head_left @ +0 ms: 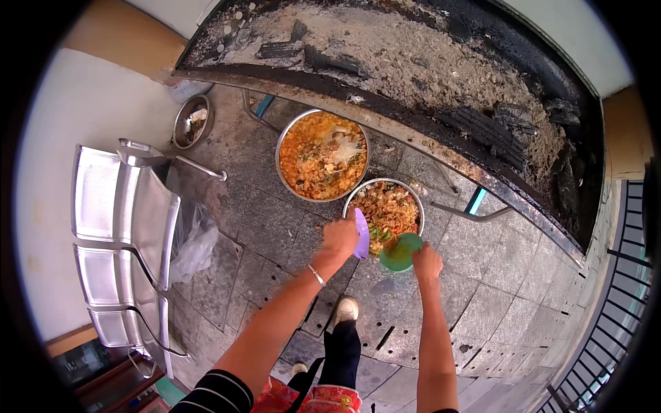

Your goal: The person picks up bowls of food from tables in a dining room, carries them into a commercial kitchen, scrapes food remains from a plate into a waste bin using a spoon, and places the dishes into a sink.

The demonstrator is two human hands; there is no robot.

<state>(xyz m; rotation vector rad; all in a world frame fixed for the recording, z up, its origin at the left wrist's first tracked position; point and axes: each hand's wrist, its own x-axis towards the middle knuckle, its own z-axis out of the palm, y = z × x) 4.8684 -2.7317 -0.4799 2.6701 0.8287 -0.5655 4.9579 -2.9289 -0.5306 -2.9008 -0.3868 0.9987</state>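
Observation:
My left hand [340,237] grips a purple plastic bowl [361,234], tilted on its side at the near left rim of a round metal basin. My right hand [427,263] is closed on the edge of a green plastic bowl [401,252], held over the near rim of the same basin. That basin [422,219] stands on the floor and contains reddish-orange mixed food [387,205] with green pieces at its near side. Farther left is a larger metal basin [278,162] filled with orange food, with pale, whitish pieces on top.
A long metal trough [385,113] of ash and charred wood spans the far side on metal legs. Silver linked seats [107,227] stand at the left, with a clear plastic bag [196,248] beside them. A small metal bowl [206,131] lies near the wall; black railings [606,323] border the right.

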